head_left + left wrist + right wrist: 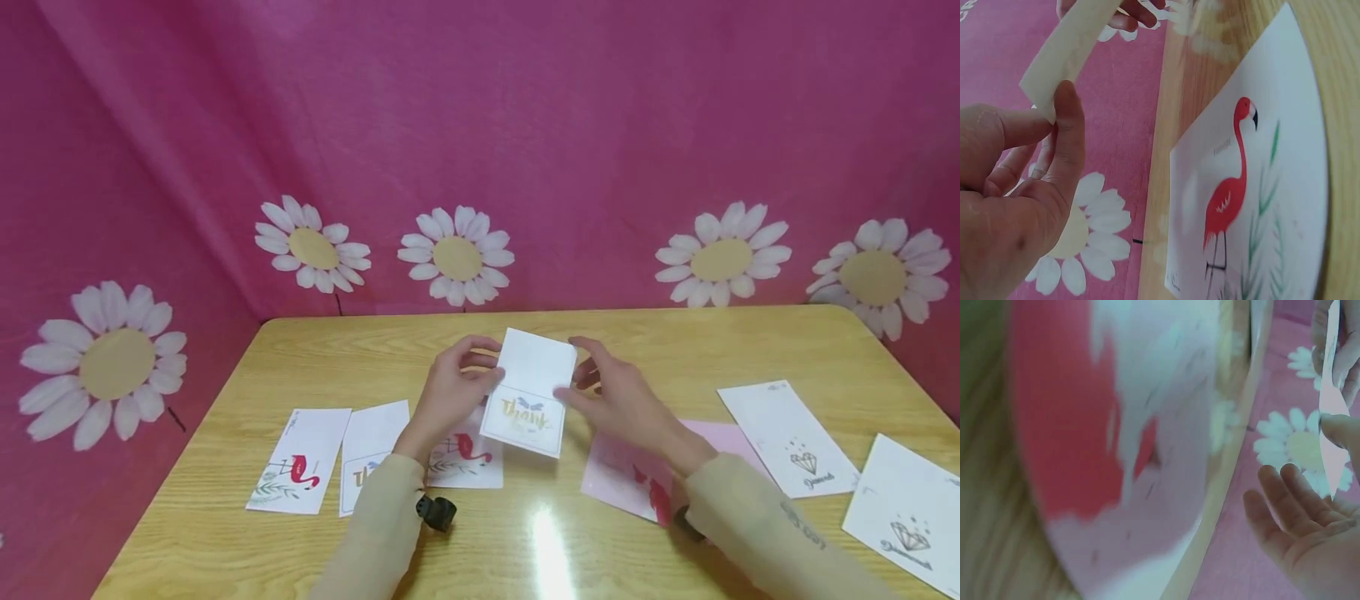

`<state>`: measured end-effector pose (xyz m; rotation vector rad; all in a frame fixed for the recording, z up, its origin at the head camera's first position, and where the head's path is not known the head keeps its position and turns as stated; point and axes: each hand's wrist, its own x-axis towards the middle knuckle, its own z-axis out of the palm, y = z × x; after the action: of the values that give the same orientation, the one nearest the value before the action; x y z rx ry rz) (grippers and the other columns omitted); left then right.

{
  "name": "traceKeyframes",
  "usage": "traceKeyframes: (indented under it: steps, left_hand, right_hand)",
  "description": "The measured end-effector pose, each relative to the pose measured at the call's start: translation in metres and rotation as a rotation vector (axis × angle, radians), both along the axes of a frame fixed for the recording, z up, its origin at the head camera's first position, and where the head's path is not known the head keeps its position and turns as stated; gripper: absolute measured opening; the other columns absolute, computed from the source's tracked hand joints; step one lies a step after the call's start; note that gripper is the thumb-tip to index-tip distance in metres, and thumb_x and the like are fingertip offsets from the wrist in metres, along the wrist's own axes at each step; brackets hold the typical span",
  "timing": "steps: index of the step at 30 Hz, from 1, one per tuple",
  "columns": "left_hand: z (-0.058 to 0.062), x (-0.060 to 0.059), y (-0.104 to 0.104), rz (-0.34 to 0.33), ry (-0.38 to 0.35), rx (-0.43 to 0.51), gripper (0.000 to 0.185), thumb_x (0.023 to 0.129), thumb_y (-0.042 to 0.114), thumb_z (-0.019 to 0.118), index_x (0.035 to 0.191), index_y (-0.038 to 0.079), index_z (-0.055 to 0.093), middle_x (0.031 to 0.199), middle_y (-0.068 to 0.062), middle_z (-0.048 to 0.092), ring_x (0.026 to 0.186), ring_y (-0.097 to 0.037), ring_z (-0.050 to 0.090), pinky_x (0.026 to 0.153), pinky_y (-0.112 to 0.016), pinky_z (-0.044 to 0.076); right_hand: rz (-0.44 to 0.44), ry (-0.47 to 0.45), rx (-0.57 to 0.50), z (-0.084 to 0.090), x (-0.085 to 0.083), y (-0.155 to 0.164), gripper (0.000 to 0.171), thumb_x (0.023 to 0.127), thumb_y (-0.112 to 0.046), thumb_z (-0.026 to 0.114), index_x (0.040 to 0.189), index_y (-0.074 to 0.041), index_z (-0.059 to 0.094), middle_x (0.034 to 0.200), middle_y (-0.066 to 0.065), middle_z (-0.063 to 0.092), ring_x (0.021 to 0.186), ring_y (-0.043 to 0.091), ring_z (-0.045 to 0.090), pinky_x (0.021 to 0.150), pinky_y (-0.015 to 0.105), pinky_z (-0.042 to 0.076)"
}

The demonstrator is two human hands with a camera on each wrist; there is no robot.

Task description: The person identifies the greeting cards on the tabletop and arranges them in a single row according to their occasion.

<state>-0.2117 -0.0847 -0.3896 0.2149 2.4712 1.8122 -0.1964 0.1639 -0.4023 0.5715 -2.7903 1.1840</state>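
A white card (527, 392) with gold "Thank" lettering on its lower half is held up above the table between both hands. My left hand (457, 387) pinches its left edge between thumb and fingers; the left wrist view shows the card (1072, 56) gripped at a corner. On the opposite edge, my right hand (618, 400) pinches it with the thumb in front, other fingers spread in the right wrist view. Below the left hand lies a flamingo card (468, 458). A pink card (626, 475) with red figures lies under the right forearm, which partly covers it.
On the wooden table's left lie another flamingo card (288, 467) and a second "Thank" card (375, 442), partly hidden by the left arm. Two white diamond-print cards (795, 442) lie at the right. A pink flowered cloth (525, 150) hangs behind the table.
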Motion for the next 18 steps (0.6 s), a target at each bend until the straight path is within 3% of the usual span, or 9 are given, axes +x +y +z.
traceKeyframes:
  steps: [7, 15, 18]
  left_hand:
    - [0.002, 0.007, -0.013, 0.104, -0.047, 0.071, 0.033, 0.096, 0.013, 0.071, 0.127, 0.023, 0.067, 0.119, -0.006, 0.069, 0.106, -0.023, 0.071, 0.090, -0.036, 0.061]
    - [0.006, 0.009, -0.022, 0.147, -0.039, 0.090, 0.035, 0.096, 0.014, 0.072, 0.129, 0.022, 0.066, 0.119, -0.008, 0.069, 0.103, -0.024, 0.072, 0.086, -0.036, 0.062]
    - [0.006, 0.010, -0.026, 0.150, -0.050, 0.094, 0.036, 0.096, 0.015, 0.072, 0.130, 0.022, 0.066, 0.119, -0.008, 0.069, 0.103, -0.022, 0.072, 0.084, -0.035, 0.062]
  right_hand:
    - [-0.057, -0.125, -0.102, 0.003, 0.011, -0.014, 0.083, 0.093, -0.028, 0.075, 0.158, -0.003, 0.030, 0.104, 0.006, 0.076, 0.095, 0.020, 0.073, 0.084, 0.037, 0.060]
    - [-0.072, -0.316, -0.411, 0.005, 0.016, -0.034, 0.058, 0.093, -0.017, 0.074, 0.146, -0.008, 0.050, 0.102, 0.016, 0.077, 0.080, 0.030, 0.076, 0.074, 0.039, 0.064]
    - [-0.105, -0.341, -0.480, 0.006, 0.016, -0.043, 0.055, 0.092, -0.014, 0.074, 0.143, -0.006, 0.053, 0.097, 0.015, 0.077, 0.076, 0.025, 0.075, 0.071, 0.041, 0.064]
